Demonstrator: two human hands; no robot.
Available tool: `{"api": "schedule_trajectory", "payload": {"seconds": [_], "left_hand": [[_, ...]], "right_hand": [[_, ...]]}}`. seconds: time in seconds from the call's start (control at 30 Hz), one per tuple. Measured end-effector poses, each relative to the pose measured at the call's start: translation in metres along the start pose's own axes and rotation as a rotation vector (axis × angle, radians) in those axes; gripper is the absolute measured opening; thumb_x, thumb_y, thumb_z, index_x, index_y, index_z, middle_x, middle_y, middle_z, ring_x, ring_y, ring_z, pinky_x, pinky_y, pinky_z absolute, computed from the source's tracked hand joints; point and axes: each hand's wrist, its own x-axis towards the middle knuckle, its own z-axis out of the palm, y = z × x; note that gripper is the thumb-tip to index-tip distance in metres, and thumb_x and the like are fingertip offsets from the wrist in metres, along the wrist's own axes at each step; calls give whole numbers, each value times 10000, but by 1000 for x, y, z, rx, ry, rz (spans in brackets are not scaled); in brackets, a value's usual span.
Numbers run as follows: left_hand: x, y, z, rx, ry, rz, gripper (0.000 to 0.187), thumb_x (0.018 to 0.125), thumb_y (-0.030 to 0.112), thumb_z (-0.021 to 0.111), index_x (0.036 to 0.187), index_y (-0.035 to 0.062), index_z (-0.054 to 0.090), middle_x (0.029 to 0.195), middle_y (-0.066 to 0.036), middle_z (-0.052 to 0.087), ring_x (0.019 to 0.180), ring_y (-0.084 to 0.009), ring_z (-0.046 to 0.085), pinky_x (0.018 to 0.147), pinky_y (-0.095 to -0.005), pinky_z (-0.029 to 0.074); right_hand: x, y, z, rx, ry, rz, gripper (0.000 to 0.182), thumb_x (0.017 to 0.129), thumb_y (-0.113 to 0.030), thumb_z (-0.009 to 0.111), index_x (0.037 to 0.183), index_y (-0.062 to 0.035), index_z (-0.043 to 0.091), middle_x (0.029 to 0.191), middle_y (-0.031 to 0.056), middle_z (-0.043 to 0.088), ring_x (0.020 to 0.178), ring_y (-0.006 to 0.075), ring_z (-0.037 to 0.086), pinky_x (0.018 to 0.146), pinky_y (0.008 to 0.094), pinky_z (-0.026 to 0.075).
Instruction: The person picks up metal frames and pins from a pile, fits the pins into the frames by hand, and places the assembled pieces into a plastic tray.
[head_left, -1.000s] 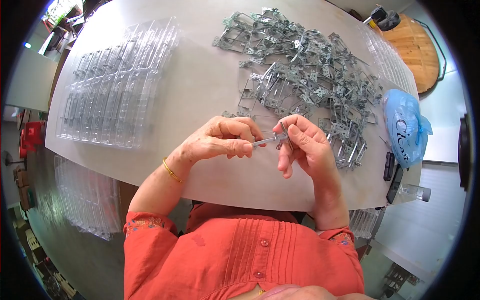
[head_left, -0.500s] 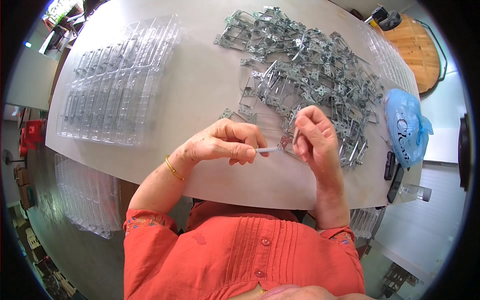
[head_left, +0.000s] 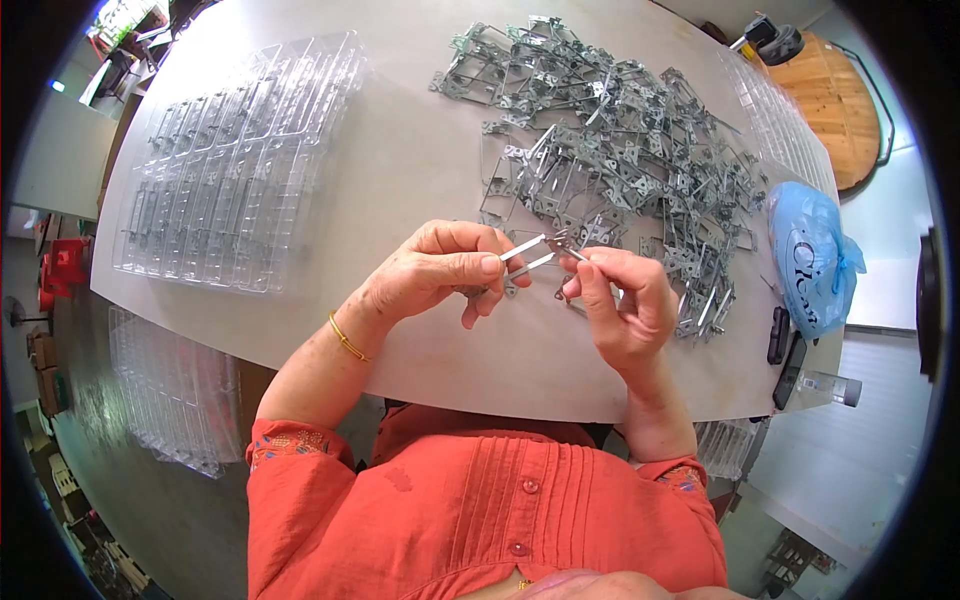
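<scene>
My left hand (head_left: 455,265) pinches one end of a metal linkage (head_left: 524,247) between thumb and fingers, two pale flat strips of it pointing right toward small grey plates. At its other end my right hand (head_left: 628,300) grips a thin rod-like part by the plates, thumb against forefinger. The linkage is held over the table near its front edge. Just beyond both hands lies a big heap of similar grey metal linkages (head_left: 600,130), with plates bearing holes and thin bars tangled together.
Stacked clear plastic trays (head_left: 240,160) with metal parts showing in their slots lie at the left. To the right are a tied blue plastic bag (head_left: 808,260), a dark handheld object (head_left: 790,370) and a clear bottle (head_left: 830,385). More trays (head_left: 175,390) sit below the table's left edge.
My right hand has lowered and turned, its fingers now pointing left at the linkage. My left hand has shifted slightly up, and two strips now show spread apart between the hands.
</scene>
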Motion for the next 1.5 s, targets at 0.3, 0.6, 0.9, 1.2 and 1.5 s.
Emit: {"api": "schedule_trajectory", "payload": {"seconds": [0.3, 0.6, 0.9, 1.2, 1.5], "left_hand": [[1, 0, 1, 15, -4, 19, 267, 983, 214, 676, 982, -51, 704, 971, -158, 690, 691, -165, 645, 522, -289, 521], [1, 1, 0, 54, -7, -24, 237, 976, 221, 691, 985, -15, 686, 959, -133, 707, 688, -136, 634, 520, -267, 499], [2, -3, -5, -253, -67, 6, 596, 909, 287, 771, 1313, -26, 464, 1095, -276, 679, 660, -236, 672, 495, -295, 522], [0, 1, 3, -64, -119, 132, 834, 860, 202, 834, 1530, 43, 363, 1150, -216, 631, 808, -228, 708, 648, -358, 608], [4, -8, -6, 89, -17, 212, 677, 912, 328, 778, 1441, 6, 502, 1166, -154, 661, 1011, -212, 677, 720, -323, 585]], "right_hand": [[9, -4, 1, -385, -60, -369, 281, 831, 64, 777, 1041, -33, 617, 862, 124, 708, 686, 252, 709, 562, 330, 557], [9, -9, -5, 73, -76, 105, 95, 935, -5, 714, 978, -28, 633, 1190, 154, 639, 811, 84, 570, 686, 216, 469], [6, -9, 3, 400, -47, 432, 95, 998, -39, 658, 1066, -31, 592, 1034, 68, 629, 747, 91, 612, 630, 238, 527], [6, -5, 6, 738, -17, 698, 117, 1039, -132, 623, 1081, -35, 573, 938, 52, 614, 691, 133, 631, 557, 276, 528], [1, -9, 11, 628, -104, 724, 137, 1044, -140, 614, 1105, -35, 552, 988, 68, 618, 710, 127, 635, 568, 283, 541]]}}
